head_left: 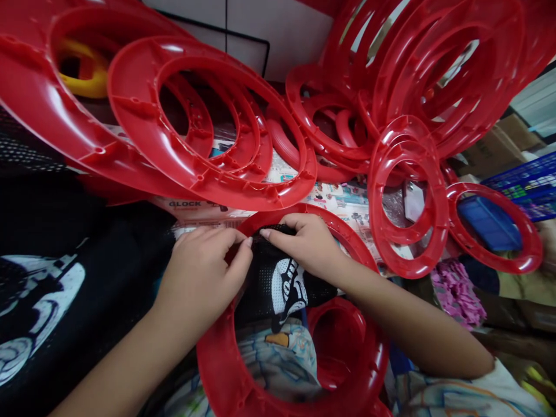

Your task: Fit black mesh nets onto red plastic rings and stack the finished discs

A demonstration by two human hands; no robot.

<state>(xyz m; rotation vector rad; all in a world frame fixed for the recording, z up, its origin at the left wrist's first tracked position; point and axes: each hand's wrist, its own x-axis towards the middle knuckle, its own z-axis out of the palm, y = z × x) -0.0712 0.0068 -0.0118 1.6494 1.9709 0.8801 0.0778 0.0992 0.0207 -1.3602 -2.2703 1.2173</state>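
A large red plastic ring (226, 370) lies in front of me, its far rim under my fingers. My left hand (204, 272) curls over the rim's far left part, fingers pinched on a black mesh fabric (278, 284) with a white print. My right hand (310, 243) presses the same mesh against the rim's top, fingers bent and closed on it. The mesh hangs down inside the ring. A smaller red ring (347, 341) sits under my right forearm.
Many red plastic rings (208, 168) are piled behind and to the right. A yellow part (84, 72) shows at top left. More black printed mesh (52, 289) lies at left. Blue crates (521, 185) and cardboard boxes (490, 150) stand at right.
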